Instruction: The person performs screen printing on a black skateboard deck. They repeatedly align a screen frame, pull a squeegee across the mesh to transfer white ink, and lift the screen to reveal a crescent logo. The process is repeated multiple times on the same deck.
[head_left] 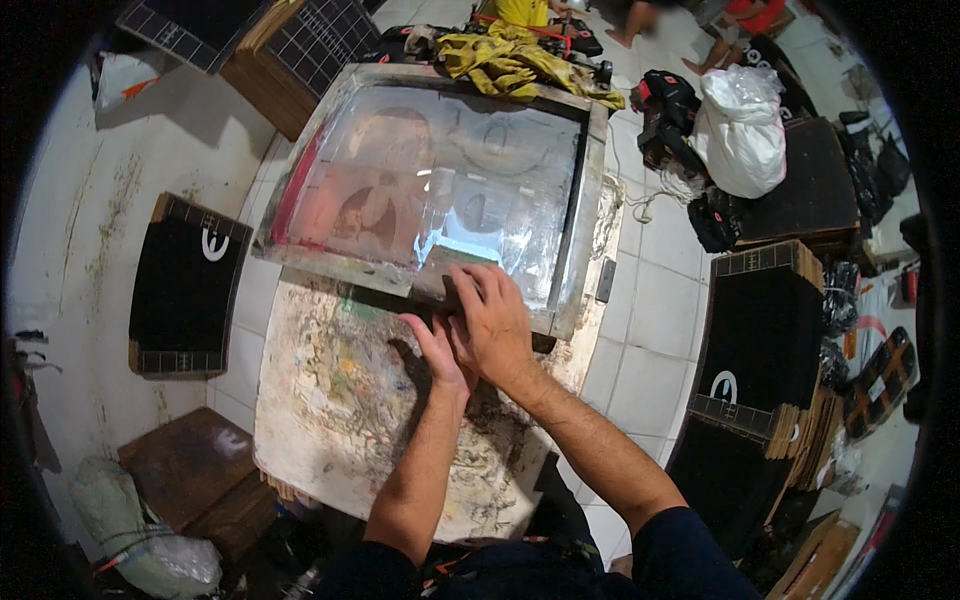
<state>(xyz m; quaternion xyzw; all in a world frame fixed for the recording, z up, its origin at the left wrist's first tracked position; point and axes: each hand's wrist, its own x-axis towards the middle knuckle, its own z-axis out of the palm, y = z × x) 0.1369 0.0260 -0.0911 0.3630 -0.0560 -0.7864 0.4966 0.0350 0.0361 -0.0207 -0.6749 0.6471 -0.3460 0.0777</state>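
Note:
A screen-printing frame [588, 198] with a glossy translucent mesh lies over a paint-stained pale board [310, 390]. My right hand [492, 325] is at the frame's front edge, its fingers bent over a grey-brown part there; whether that part is separate from the frame is unclear. My left hand [442, 350] is just below and left, thumb stretched upward, other fingers hidden behind my right hand and below the edge.
Black printed panels [185, 290] lean at left; stacks of them [750, 330] line the right. Yellow cloth [510, 65] lies behind the frame. A white sack [740, 135], black bundles [665, 110] and wooden boards [185, 460] surround me. Other people's legs [625, 25] show at back.

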